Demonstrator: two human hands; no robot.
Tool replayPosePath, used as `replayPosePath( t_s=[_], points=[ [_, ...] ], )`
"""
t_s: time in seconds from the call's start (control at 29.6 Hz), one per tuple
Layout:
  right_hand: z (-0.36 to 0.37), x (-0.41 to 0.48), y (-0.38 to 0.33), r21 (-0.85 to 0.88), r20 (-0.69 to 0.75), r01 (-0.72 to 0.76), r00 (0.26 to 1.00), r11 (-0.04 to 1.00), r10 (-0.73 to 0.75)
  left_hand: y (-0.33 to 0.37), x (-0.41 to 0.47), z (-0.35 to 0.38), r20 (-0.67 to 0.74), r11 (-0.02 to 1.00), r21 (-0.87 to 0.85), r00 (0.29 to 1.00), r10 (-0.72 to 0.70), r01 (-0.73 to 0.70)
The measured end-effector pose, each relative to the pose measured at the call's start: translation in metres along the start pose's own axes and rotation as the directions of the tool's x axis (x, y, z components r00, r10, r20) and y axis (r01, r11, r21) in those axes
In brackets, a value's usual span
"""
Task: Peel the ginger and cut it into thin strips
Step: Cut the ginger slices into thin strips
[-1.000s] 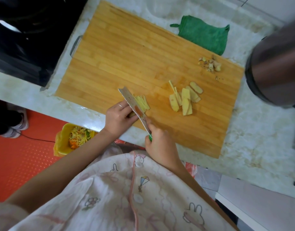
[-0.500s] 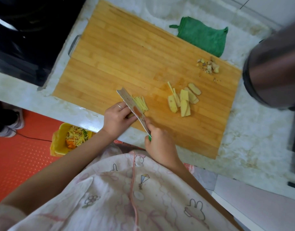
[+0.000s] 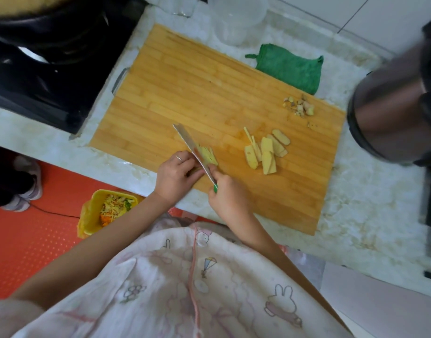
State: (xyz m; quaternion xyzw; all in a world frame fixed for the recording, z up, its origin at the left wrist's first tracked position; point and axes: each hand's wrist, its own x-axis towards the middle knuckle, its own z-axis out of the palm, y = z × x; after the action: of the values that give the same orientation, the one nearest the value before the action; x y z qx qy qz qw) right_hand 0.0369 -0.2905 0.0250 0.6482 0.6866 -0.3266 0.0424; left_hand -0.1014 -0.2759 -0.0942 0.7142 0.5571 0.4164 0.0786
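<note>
Head view: the right hand (image 3: 228, 198) is wrapped around the green handle of the knife (image 3: 193, 150), whose blade is down on the cutting board (image 3: 209, 93). The left hand (image 3: 175, 175) curls its fingers just left of the blade; whether they hold ginger, I cannot tell. Ginger strips (image 3: 209, 154) lie just right of the blade, and ginger slices (image 3: 265, 152) lie farther right.

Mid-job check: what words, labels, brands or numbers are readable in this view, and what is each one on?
None: no readable text shows anywhere in this view.
Knife: no legible print on the blade.
Shirt: only drawings (rabbits, a kite, a flower), no words.
Yellow bin: no label showing.
</note>
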Motion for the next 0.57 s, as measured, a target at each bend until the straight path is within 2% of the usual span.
replayPosePath(
  t_s=[0.34, 0.57],
  points=[
    [-0.008, -0.015, 0.012, 0.064, 0.048, -0.035, 0.998, 0.997, 0.032, -0.003, 0.000, -0.001, -0.006, 0.997, -0.013, 0.998, 0.070, -0.070],
    [-0.008, 0.007, -0.009, 0.078, -0.002, -0.004, 1.000, 0.997, 0.004, -0.003, 0.001, -0.002, -0.026, 0.994, 0.023, 0.994, 0.111, -0.110]
  ],
)
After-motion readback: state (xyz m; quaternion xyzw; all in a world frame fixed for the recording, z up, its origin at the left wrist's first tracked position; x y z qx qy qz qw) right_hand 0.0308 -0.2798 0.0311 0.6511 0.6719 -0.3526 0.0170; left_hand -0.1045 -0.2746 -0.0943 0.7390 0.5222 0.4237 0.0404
